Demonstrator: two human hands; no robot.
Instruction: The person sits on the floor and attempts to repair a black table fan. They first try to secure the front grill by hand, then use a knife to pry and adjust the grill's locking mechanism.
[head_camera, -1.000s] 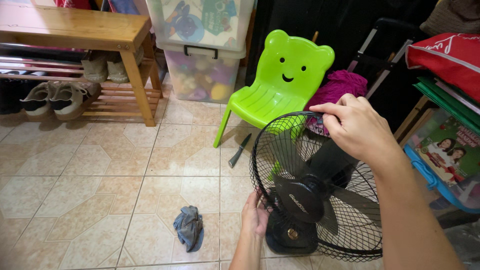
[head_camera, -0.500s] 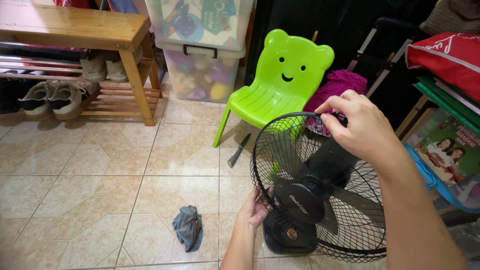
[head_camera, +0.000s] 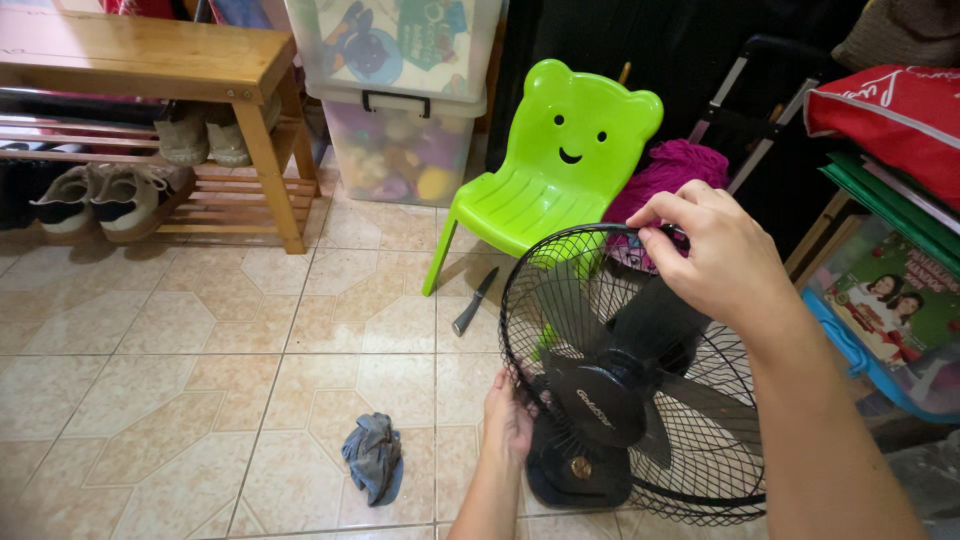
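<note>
A black floor fan (head_camera: 640, 380) with a round wire grille stands on the tiled floor at the lower right. My right hand (head_camera: 710, 250) pinches the top of the grille's rim between thumb and fingers. My left hand (head_camera: 508, 418) grips the grille's lower left edge, close to the fan's black base. The dark blades and hub show through the wires.
A crumpled blue-grey cloth (head_camera: 373, 458) lies on the tiles left of the fan. A dark knife-like tool (head_camera: 473, 302) lies by a green child's chair (head_camera: 555, 175). A wooden bench (head_camera: 150, 60) with shoes, plastic storage boxes (head_camera: 400, 100) and stacked bags at right surround the spot.
My right hand has closed from an open reach into a pinch on the top of the grille. My left hand has slid a little higher on the lower rim.
</note>
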